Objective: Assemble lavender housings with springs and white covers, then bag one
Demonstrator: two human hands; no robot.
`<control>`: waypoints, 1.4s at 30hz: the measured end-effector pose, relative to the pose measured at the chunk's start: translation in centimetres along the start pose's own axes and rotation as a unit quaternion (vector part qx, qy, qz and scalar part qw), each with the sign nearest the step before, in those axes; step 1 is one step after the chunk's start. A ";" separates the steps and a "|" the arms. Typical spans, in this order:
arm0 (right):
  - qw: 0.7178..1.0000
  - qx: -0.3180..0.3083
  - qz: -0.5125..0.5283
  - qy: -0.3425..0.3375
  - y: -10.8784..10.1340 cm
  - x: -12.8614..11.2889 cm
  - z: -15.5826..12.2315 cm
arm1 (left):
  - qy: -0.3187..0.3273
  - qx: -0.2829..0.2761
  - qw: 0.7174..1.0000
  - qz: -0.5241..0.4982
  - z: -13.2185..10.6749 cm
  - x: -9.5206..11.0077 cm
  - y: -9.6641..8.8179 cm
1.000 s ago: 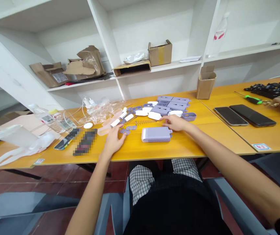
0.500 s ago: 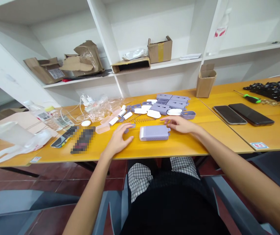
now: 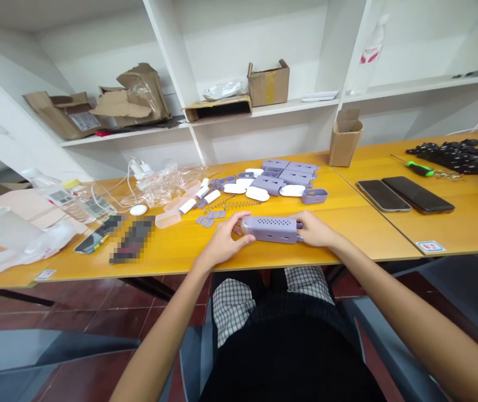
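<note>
A purple plastic case (image 3: 273, 230) with rows of small holes lies lengthwise between my hands, its perforated side turned up. At its whitish, translucent left end, my left hand (image 3: 227, 240) curls thumb and fingers around the case. My right hand (image 3: 314, 229) grips the opposite end, with its fingertips partly hidden behind the case. Small flat purple pieces (image 3: 210, 218) lie just beyond my left hand. Thin coil springs (image 3: 242, 204) rest on the table behind the case.
Purple housings (image 3: 268, 185), white oval caps (image 3: 257, 194) and white cylinders (image 3: 187, 206) are grouped farther back. Two dark phones (image 3: 418, 195) and a green-handled screwdriver (image 3: 420, 169) lie to the right. A cardboard box (image 3: 346, 142) stands near the shelf. Plastic bags and bottles (image 3: 77, 204) occupy the left.
My left hand has left the small flat pieces and moved right onto the case. My right hand has closed on its other end. The case has rolled, bringing its perforated side up.
</note>
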State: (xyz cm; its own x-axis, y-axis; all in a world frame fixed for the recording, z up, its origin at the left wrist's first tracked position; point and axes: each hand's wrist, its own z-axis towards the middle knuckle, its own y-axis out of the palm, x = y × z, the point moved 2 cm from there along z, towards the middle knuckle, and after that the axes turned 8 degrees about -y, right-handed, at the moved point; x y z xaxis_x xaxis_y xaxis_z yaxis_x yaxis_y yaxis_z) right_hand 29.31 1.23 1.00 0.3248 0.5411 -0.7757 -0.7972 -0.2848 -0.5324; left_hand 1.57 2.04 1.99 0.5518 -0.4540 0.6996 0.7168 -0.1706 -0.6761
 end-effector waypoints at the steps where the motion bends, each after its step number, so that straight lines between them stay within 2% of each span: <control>1: 0.999 -0.007 0.042 0.018 -0.3 0.2 0.0 | -0.005 -0.005 1.000 0.012 0.0 -0.1 0.1; 4: 0.987 0.008 0.149 0.060 -1.3 0.8 -0.2 | -0.020 -0.011 0.999 0.030 0.0 -0.5 0.2; 7: 0.983 0.065 0.161 0.065 -1.8 1.5 -1.1 | -0.036 -0.010 0.999 0.015 0.3 -0.8 0.1; 9: 0.989 0.081 0.115 0.042 -1.5 1.7 -2.0 | -0.043 -0.001 0.999 0.019 0.5 -0.9 0.1; 11: 0.996 0.084 0.014 0.009 -0.7 1.5 -2.9 | -0.046 0.010 0.998 0.032 0.7 -0.9 0.1; 13: 0.991 0.082 -0.103 -0.004 0.0 1.1 -3.4 | -0.048 0.021 0.998 0.038 0.8 -1.0 0.2; 15: 0.981 0.070 -0.179 0.000 0.6 0.7 -3.6 | -0.046 0.039 0.997 0.047 1.0 -1.2 0.3; 19: 0.969 0.050 -0.241 -0.001 1.0 0.1 -3.2 | -0.038 0.070 0.993 0.089 1.1 -1.6 0.1; 26: 0.935 0.039 -0.352 0.002 1.5 0.4 -3.0 | -0.029 -0.033 0.985 0.164 -0.2 -3.2 -1.4; 32: 0.922 0.019 -0.386 0.039 2.0 0.9 -3.1 | -0.026 -0.025 0.981 0.190 -1.0 -3.4 -1.3; 37: 0.910 -0.002 -0.413 0.031 -0.4 0.6 -0.3 | 0.007 -0.035 0.984 0.173 -0.9 -2.3 -1.4; 40: 0.867 0.031 -0.495 0.046 -3.0 1.2 2.7 | 0.022 -0.041 0.984 0.173 -1.0 -2.1 -1.6; 42: 0.838 0.035 -0.538 0.089 -4.3 2.1 4.6 | 0.019 -0.042 0.984 0.174 -0.9 -2.2 -1.6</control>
State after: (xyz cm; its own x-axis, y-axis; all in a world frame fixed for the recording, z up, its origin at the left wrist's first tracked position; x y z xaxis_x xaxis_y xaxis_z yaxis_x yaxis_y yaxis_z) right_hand 31.09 7.23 3.17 0.9399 0.3269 0.0983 -0.0205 0.3414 -0.9397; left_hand -1.16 2.52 1.29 0.7398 -0.5297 0.4148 0.4490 -0.0705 -0.8908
